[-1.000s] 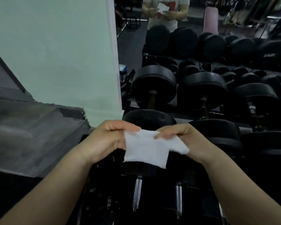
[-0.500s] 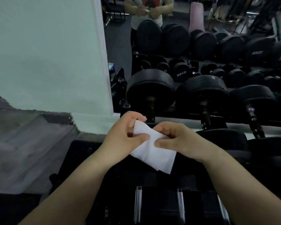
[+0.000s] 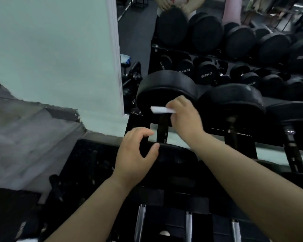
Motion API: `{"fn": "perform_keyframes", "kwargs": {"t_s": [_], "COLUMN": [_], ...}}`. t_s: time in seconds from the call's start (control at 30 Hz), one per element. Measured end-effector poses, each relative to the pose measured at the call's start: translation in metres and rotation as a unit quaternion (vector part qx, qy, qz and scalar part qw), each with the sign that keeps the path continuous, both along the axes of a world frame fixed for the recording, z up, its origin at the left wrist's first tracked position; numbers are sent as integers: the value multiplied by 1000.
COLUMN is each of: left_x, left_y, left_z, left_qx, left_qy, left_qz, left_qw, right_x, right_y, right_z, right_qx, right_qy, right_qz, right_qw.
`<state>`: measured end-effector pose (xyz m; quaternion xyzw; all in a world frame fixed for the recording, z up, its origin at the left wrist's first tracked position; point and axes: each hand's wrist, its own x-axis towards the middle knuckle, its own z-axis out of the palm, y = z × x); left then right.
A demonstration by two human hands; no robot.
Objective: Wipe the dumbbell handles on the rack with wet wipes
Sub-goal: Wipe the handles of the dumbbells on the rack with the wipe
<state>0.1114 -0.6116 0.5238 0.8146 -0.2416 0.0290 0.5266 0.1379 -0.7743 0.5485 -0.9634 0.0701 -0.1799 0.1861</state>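
— Where is the wet wipe (image 3: pixel 162 110) at this moment?

— It is in the right hand (image 3: pixel 185 117). The fingers and the thumb pinch it at one end. It shows as a thin white strip, folded flat and seen almost from its edge.

— And where is that on the rack (image 3: pixel 137 117)?

— At the left end of the rack, on the shelf in front of the person. The first dumbbell (image 3: pixel 164 88) there lies with one round black head away from the person and the other head near. The wipe is in front of the far head, just above the far end of the dark handle (image 3: pixel 162 127).

— Does the wipe touch the handle?

— I cannot tell; the picture is blurred at that place.

— What does the left hand (image 3: pixel 135 154) do?

— It is lower, over the near head of the same dumbbell, just left of the handle. Its fingers are half curved and the thumb stands apart from them, so the hand is loose and grasps nothing. Whether the thumb touches the head, I cannot say.

— What else does the rack carry?

— To the right, a second big dumbbell (image 3: pixel 231 102) lies just beside the first. On the lower shelf, at the near edge, three chrome handles (image 3: pixel 140 220) stand side by side. Left of the rack there is a pale green wall (image 3: pixel 51 49).
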Motion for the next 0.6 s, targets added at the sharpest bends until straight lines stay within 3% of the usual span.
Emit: {"fn": "perform_keyframes", "kwargs": {"t_s": [0.1,0.2,0.33,0.43,0.5,0.6], "left_x": [1,6,6,8,8,8], "left_y": [-2,-1,-1,-2,-1,0], "left_z": [-4,-10,-12,-13,-14,-15], "left_qx": [-8,-10,-22,-28,-26,-22], "left_qy": [-5,-7,-32,-32,-33,-32], "left_qz": [7,-1,1,-1,-7,-7], "left_qw": [1000,1000,999,999,999,999], "right_x": [28,37,19,7,12,31], "right_y": [-5,-19,-27,-20,-20,-27], "right_z": [-25,-29,-27,-26,-27,-29], "right_qx": [-44,2,27,11,16,22], "right_qy": [143,176,159,230,219,153], "right_qz": [53,122,230,293,310,226], "right_qw": [987,977,960,928,925,962]}}
